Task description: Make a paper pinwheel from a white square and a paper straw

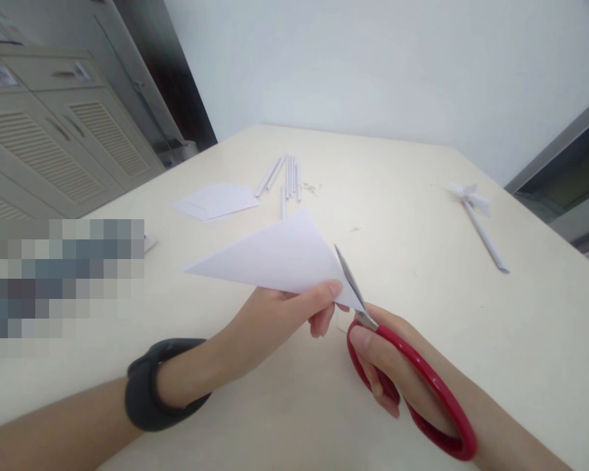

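A white sheet of paper (279, 255), folded into a triangle, is pinched between the thumb and fingers of my left hand (294, 307). A dark band circles my left wrist. Red-handled scissors (417, 366) are in my right hand (387, 360), with the thumb and fingers through the loops. Their metal blades lie at the paper's right corner, one along its edge; whether they have cut into it I cannot tell. Part of the paper's lower edge is covered by my left thumb.
Beyond the paper, several rolled paper tubes (292, 176) lie beside a stack of white sheets (220, 199). Small scraps (311, 189) are next to the tubes. A paper pinwheel (481, 222) on a tube rests at the right. A louvred cabinet (69, 124) stands left of the table (397, 176).
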A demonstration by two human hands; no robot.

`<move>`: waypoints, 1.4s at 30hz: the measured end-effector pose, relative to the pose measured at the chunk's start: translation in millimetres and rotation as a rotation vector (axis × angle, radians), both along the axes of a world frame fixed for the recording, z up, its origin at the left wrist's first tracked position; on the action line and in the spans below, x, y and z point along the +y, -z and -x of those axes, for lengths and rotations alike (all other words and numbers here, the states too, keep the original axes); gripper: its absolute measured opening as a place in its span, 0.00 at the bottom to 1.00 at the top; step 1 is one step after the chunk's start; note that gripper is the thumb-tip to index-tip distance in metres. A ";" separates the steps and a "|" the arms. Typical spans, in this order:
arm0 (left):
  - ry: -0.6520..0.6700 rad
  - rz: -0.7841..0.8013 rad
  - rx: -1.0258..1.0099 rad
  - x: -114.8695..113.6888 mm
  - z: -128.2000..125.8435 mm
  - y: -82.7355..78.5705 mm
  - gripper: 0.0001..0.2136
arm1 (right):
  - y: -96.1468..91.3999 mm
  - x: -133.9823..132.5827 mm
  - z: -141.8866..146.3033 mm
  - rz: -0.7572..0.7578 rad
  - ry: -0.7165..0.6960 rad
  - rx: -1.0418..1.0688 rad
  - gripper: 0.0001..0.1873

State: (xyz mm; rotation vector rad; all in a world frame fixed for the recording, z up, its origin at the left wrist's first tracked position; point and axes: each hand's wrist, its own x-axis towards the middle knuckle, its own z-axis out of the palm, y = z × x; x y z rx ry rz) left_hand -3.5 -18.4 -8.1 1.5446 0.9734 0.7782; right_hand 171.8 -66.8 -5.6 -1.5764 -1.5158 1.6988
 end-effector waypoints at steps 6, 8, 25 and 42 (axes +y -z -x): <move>-0.005 0.000 -0.001 0.1 0.4 -0.5 0.22 | -1.5 -0.9 0.1 0.003 -0.002 -0.007 0.21; -0.004 0.003 -0.005 -0.2 0.3 -0.5 0.21 | -0.8 -0.5 0.2 -0.023 -0.004 -0.026 0.21; -0.111 0.003 -0.158 0.5 -2.0 -0.9 0.19 | -0.7 -1.1 0.9 -0.099 0.013 -0.053 0.19; -0.108 0.000 0.022 -2.3 -3.3 -2.3 0.22 | -10.5 -1.4 0.3 0.007 0.034 0.093 0.23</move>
